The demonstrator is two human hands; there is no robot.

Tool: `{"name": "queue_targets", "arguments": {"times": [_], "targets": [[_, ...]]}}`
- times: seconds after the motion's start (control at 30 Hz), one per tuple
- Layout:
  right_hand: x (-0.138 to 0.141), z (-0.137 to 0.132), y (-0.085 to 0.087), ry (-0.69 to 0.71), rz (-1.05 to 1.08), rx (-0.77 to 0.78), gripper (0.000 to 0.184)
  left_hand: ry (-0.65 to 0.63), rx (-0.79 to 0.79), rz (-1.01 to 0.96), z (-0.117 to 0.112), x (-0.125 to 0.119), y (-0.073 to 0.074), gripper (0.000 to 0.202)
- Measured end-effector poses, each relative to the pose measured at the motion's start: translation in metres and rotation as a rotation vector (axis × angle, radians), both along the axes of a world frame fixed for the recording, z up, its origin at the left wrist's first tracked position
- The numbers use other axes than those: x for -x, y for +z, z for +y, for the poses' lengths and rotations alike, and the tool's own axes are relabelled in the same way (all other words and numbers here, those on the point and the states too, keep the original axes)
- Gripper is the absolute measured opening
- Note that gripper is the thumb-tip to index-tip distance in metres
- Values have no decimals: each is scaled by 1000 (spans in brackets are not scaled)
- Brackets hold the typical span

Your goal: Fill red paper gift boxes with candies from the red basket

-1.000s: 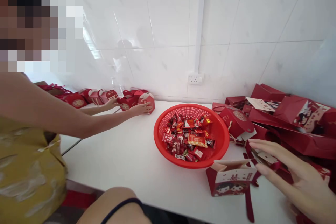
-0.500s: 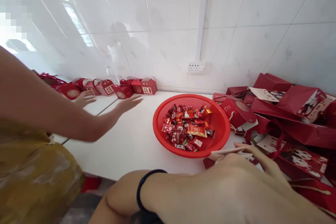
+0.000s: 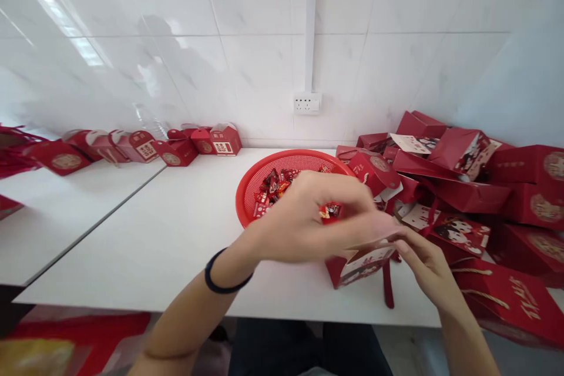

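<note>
A small red gift box with a pale printed face stands upright on the white table before me. My left hand, with a dark band at the wrist, reaches over its top; the fingers and thumb are bent together at the box's upper edge, their tips blurred. From the right, my right hand pinches the top edge of the same box. A dark red ribbon hangs down beside the box onto the table. Behind my left hand, a red plastic basket of wrapped candies is partly hidden.
Red gift boxes lie heaped on the right, with a rope-handled red bag or box at the front. More boxes line the wall on the left. A seam crosses the table at left. A socket is on the wall.
My view has shifted right. My left hand has drawn back from the right-hand heap to above the gift box, and my right hand has come into view. The other person's arms have left view.
</note>
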State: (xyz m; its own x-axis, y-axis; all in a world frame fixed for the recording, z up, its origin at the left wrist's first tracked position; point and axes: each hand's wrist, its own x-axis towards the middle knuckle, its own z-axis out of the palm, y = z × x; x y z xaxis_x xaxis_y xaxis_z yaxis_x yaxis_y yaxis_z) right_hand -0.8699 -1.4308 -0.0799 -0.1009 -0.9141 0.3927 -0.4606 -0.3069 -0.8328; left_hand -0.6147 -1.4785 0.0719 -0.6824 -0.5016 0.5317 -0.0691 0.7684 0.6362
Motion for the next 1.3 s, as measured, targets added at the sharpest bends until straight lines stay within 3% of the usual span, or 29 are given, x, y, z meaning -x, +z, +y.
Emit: {"name": "queue_targets", "arguments": {"times": [0.1, 0.23, 0.37, 0.57, 0.7, 0.8, 0.9, 1.0, 1.07, 1.2, 1.3], "targets": [[-2, 0, -1, 6, -115, -31, 35, 46, -76, -58, -12, -3, -23, 24], [-7, 0, 2, 58, -225, -53, 26, -37, -17, -230, -5, 3, -64, 13], [-13, 6, 14, 78, -195, -55, 15, -62, -11, -284, 7, 14, -87, 23], [-20, 19, 18, 130, -217, -56, 18, 51, -150, -151, 14, 17, -101, 26], [-25, 15, 10, 82, -300, 39, 26, 78, -117, -198, 17, 19, -104, 37], [-30, 8, 6, 66, -260, 78, 18, 27, -55, -181, 13, 12, -104, 44], [-33, 2, 5, -29, -223, 87, 19, 99, 24, -156, 4, -7, -108, 44], [-35, -6, 5, -117, -213, 138, 21, 256, 133, -306, -6, -28, -116, 34], [-35, -14, 6, -114, -231, 177, 21, 284, 193, -412, -13, -35, -122, 30], [-41, -35, 13, 1, -263, 219, 23, 296, 225, -508, -33, -23, -125, 30], [-47, -49, 17, 72, -271, 241, 21, 338, 142, -512, -56, -3, -121, 26]]}}
